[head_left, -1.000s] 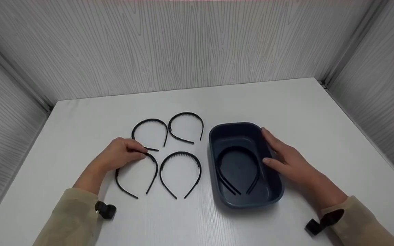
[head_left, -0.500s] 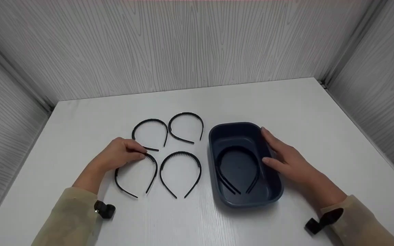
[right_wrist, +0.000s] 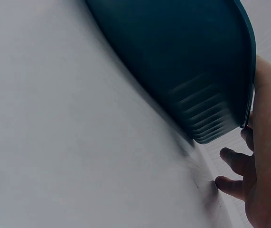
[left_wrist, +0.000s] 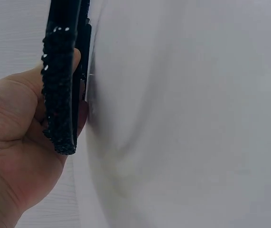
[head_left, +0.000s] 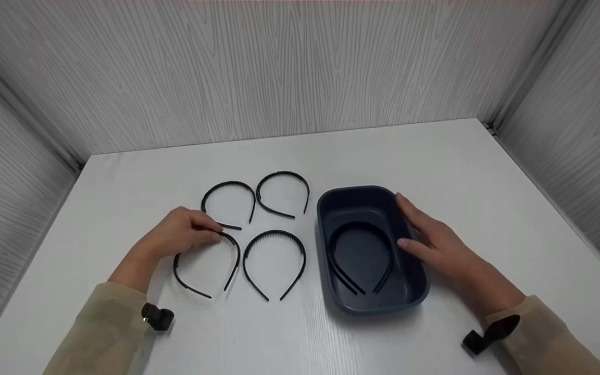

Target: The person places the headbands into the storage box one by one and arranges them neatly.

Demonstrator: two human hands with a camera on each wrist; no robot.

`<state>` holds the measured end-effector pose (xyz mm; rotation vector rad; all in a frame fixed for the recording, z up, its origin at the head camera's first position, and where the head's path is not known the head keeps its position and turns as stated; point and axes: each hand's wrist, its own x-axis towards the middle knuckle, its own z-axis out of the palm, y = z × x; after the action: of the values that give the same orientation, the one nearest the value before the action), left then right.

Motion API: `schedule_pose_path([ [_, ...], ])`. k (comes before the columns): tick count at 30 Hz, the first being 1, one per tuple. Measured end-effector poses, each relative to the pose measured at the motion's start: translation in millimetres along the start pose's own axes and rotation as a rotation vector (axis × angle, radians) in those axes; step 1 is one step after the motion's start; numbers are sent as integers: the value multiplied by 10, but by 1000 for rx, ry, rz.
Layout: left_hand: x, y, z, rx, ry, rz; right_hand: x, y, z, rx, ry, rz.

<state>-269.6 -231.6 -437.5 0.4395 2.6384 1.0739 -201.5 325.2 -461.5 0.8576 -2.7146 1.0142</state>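
Observation:
At the left, my left hand (head_left: 183,234) pinches the top of a black toothed headband (head_left: 237,260) between thumb and fingers. In the left wrist view that headband (left_wrist: 59,90) stands close before the palm. Other black headbands lie on the table: one to the right (head_left: 275,233), one behind (head_left: 232,182) and one at the back (head_left: 283,172). My right hand (head_left: 446,250) holds the right wall of a dark blue plastic bin (head_left: 373,312), thumb over the rim. Inside the bin lie overlapping black headbands (head_left: 362,225). In the right wrist view the bin (right_wrist: 173,52) hides part of the fingers.
A white table (head_left: 258,344) carries everything. Pale wood-grain panels (head_left: 279,67) rise behind it and along both sides. A small black device (head_left: 158,316) sits on the left sleeve, and another black device (head_left: 479,341) on the right.
The pinched headband's free ends have shifted slightly up in view, while my left hand stays nearly in place. My right hand and the bin look almost unmoved.

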Motion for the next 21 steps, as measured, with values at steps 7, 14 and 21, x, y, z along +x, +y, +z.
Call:
schedule_pose_path([
  [7,7,55,-33,12,2,21,7,-1,5,7,2,-3],
  [14,21,176,-121,-1,3,31,17,14,10,15,6,4],
  [21,50,350,-182,-9,3,59,15,18,17,32,0,21],
])
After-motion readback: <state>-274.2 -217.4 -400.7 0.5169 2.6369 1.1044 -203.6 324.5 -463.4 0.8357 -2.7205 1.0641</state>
